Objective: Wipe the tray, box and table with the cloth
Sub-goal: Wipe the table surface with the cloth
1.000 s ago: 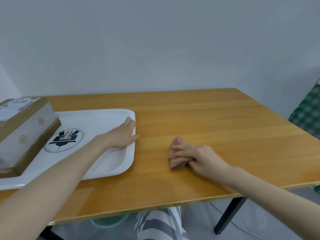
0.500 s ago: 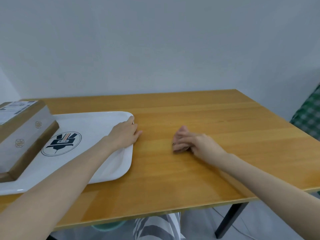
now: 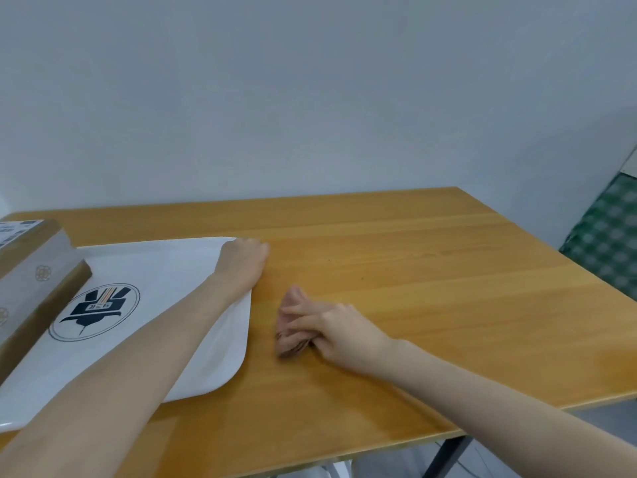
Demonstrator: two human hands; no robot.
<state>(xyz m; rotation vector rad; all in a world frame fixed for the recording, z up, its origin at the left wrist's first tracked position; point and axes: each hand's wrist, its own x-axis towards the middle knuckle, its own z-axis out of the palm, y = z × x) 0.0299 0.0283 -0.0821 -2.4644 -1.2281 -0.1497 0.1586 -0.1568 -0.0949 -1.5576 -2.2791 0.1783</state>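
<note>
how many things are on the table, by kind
tray: 1
box: 1
cloth: 1
total: 3

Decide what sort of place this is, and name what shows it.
Probably a plain room at home or in a small office: a light wooden table against a blank pale grey wall, a white plastic tray with a printed logo, and green checked fabric at the right edge.
</note>
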